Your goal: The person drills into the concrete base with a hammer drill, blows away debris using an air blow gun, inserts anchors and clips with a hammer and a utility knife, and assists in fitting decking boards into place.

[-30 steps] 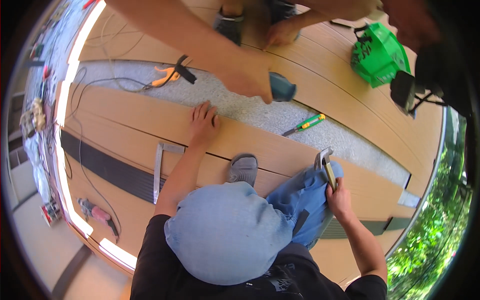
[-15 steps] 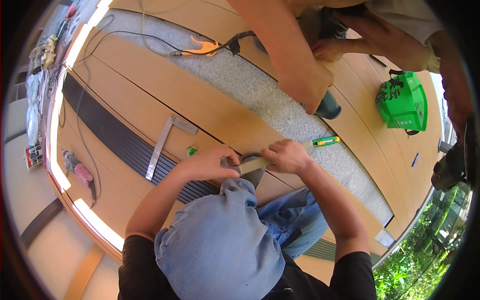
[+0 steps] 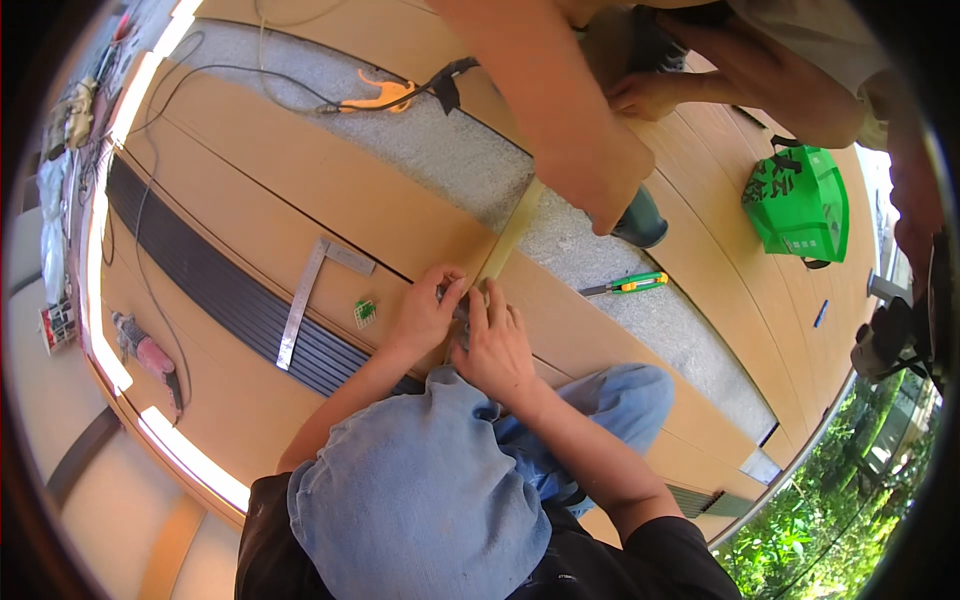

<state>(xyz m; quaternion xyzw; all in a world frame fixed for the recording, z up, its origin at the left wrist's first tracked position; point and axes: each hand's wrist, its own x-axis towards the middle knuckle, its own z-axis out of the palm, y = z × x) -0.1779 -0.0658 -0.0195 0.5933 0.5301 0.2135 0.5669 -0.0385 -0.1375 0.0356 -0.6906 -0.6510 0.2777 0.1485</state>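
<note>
A pale yellow flat strip (image 3: 516, 222), like a tape measure's blade, runs away from my hands over a brown board and across the gravelly gap. My left hand (image 3: 432, 312) is closed, thumb and fingers pinched at the strip's near end. Beside it, my right hand (image 3: 497, 345) presses on the strip with its fingers fairly straight and its thumb bent in. Something small and greyish shows between the hands, mostly covered by the fingers. A metal try square (image 3: 306, 302) lies left of my left hand, with a small green piece (image 3: 365, 313) between them.
Another person's arm (image 3: 590, 150) reaches in from above, the hand by a dark green tool (image 3: 641, 218). A green utility knife (image 3: 638, 283) lies on the gap's edge. Also around are an orange air gun (image 3: 380, 95), a red power tool (image 3: 150, 355) and a green bag (image 3: 800, 205).
My right hand has moved left and nearer to my left hand. The strip, earlier slanting right between my hands, now stretches away across the gap. The whole view has shifted slightly.
</note>
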